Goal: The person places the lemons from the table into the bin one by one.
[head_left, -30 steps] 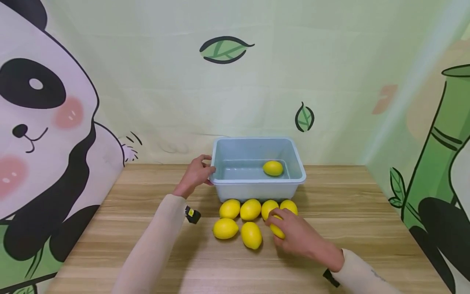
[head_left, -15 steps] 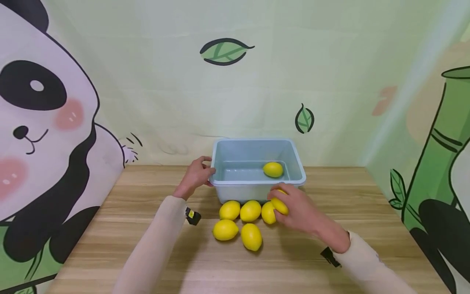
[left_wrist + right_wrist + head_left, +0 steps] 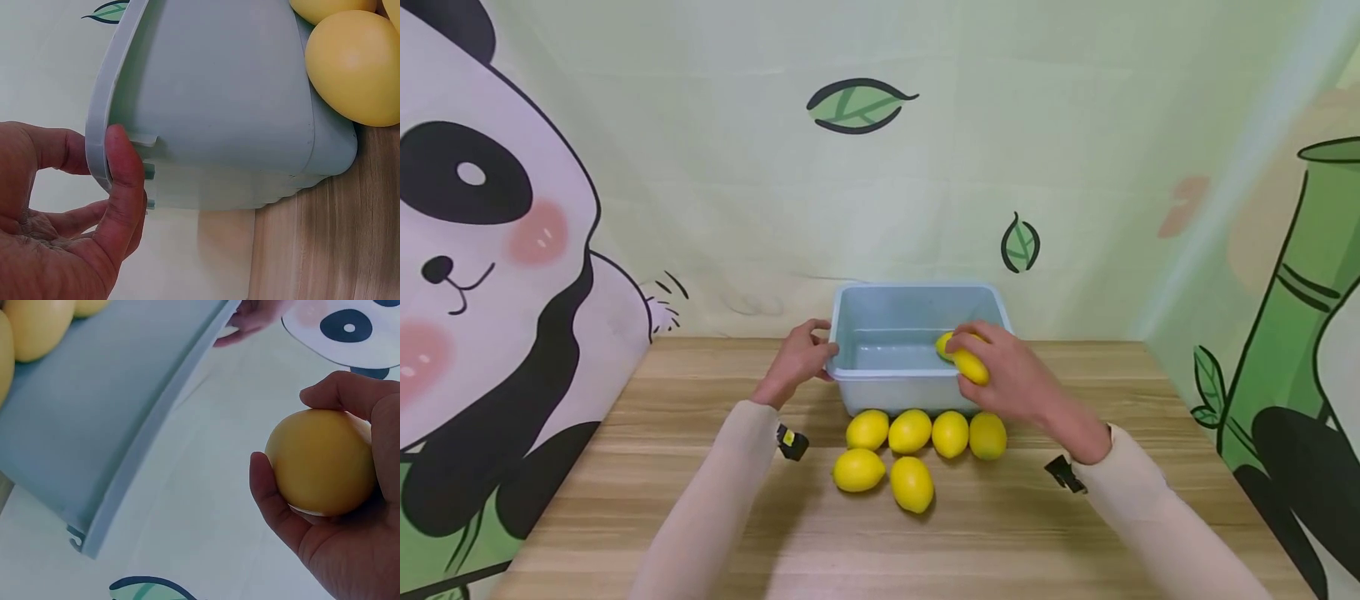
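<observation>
A light blue plastic basin (image 3: 895, 395) stands at the back of the wooden table. My left hand (image 3: 797, 353) pinches its left rim; the left wrist view shows the thumb and fingers on either side of the rim (image 3: 97, 125). Over the basin's right part, my right hand (image 3: 1013, 377) holds a lemon (image 3: 973, 367), its thumb and fingers curled around the fruit, as the right wrist view of the lemon (image 3: 322, 462) shows. Behind it a second lemon (image 3: 943, 345) lies inside the basin, partly hidden. Several lemons sit on the table before the basin, among them one (image 3: 912, 484) in the nearer row.
The wooden table (image 3: 700, 467) reaches back to a green printed cloth (image 3: 730, 208) with a panda and leaves, just behind the basin. A row of lemons (image 3: 910, 431) lies close against the basin's front wall.
My right hand has lifted a lemon from the right of the nearer row and carried it up and away from me, over the basin. The left hand stays at the rim.
</observation>
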A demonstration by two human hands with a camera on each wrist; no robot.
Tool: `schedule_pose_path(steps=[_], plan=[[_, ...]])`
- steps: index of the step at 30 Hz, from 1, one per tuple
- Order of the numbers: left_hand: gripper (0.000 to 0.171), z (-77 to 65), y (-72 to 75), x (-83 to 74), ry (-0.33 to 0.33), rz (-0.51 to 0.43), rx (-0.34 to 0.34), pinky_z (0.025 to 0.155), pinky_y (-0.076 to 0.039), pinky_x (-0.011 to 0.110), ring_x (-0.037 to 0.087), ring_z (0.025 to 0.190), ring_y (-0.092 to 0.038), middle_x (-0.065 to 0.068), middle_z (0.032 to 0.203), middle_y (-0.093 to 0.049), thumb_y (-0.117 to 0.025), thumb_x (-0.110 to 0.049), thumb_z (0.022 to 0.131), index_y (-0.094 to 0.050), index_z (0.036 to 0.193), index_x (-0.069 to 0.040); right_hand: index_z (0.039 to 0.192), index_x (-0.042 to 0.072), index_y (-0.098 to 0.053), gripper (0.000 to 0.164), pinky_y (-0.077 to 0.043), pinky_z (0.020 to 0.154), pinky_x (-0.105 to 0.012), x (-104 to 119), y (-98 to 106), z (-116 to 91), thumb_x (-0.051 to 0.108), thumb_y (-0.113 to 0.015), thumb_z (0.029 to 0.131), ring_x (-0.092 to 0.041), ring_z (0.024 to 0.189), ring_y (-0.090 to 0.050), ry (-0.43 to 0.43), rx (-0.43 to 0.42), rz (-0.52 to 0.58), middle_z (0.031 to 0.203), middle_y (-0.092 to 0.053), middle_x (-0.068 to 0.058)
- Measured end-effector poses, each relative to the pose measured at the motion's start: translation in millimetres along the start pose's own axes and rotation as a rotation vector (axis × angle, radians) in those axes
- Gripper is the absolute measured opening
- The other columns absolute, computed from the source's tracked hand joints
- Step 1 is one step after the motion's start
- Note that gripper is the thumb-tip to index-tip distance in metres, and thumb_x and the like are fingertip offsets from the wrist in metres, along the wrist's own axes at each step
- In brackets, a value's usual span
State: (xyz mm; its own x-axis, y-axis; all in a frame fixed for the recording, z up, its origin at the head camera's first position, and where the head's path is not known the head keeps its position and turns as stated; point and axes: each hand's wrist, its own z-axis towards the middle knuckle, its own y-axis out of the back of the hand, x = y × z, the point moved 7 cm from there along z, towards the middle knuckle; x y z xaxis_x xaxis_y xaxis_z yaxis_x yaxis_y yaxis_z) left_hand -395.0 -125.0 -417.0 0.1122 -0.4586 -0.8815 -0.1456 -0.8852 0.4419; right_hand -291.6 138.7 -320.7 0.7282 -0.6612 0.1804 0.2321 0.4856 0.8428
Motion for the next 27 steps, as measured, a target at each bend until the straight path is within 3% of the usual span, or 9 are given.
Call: schedule_pose_path(steps=[8,14,27], plan=[[0.056,0.8,0.1,1.3,0.000,-0.001,-0.005,0.072,-0.062,0.036,0.030,0.091,-0.064,0.021,0.120,-0.058,-0.057,-0.018,0.093,-0.038,0.145,-0.007,0.108,0.007,-0.066,0.027,-0.056,0.081,-0.042,-17,3,24,0.012,-0.069,0.082,-0.029,0.097,-0.061,-0.059,0.030,0.010,0.116,-0.062,-0.013],[0.056,2.1,-0.4,1.6,-0.007,0.006,-0.007,0.068,-0.062,0.032,0.029,0.090,-0.064,0.021,0.120,-0.059,-0.058,-0.018,0.093,-0.039,0.144,-0.007,0.110,0.007,-0.066,0.028,-0.055,0.081,-0.042,-28,4,39,0.013,-0.067,0.082,-0.029,0.097,-0.060,-0.103,0.064,0.008,0.116,-0.062,-0.013],[0.057,2.3,-0.3,1.6,-0.011,-0.001,-0.009,0.066,-0.061,0.031,0.028,0.089,-0.065,0.022,0.119,-0.059,-0.057,-0.017,0.092,-0.039,0.145,-0.006,0.115,0.009,-0.065,0.032,-0.049,0.075,-0.037,-52,-12,67,0.015,-0.065,0.083,-0.027,0.090,-0.056,-0.198,0.182,0.021,0.119,-0.061,-0.013]])
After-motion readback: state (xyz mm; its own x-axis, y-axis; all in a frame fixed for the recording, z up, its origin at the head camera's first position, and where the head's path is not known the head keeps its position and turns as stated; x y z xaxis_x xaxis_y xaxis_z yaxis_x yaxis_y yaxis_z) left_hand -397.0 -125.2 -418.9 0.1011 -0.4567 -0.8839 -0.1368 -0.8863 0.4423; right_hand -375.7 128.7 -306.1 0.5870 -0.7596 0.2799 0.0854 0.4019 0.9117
